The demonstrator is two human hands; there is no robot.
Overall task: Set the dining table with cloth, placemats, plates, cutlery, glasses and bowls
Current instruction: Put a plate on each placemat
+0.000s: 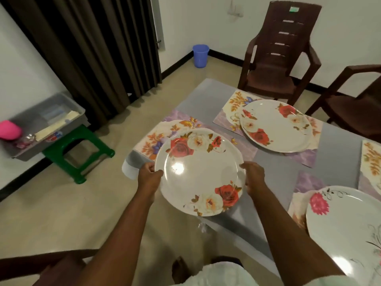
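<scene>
A white plate with red and cream roses (201, 172) is held above the near corner of the table, over a floral placemat (162, 133). My left hand (149, 175) grips its left rim and my right hand (254, 176) grips its right rim. A second rose plate (276, 125) lies on another floral placemat (233, 109) farther back. A third white plate with a pink flower (342, 219) lies on a placemat at the near right. A grey cloth (206, 96) covers the table.
A further placemat (371, 159) shows at the right edge. Two brown plastic chairs (276, 56) stand behind the table. On a green stool (76, 153) at the left sits a grey tray (49, 122) with a pink cup and small items. A blue bin (200, 55) stands by the wall.
</scene>
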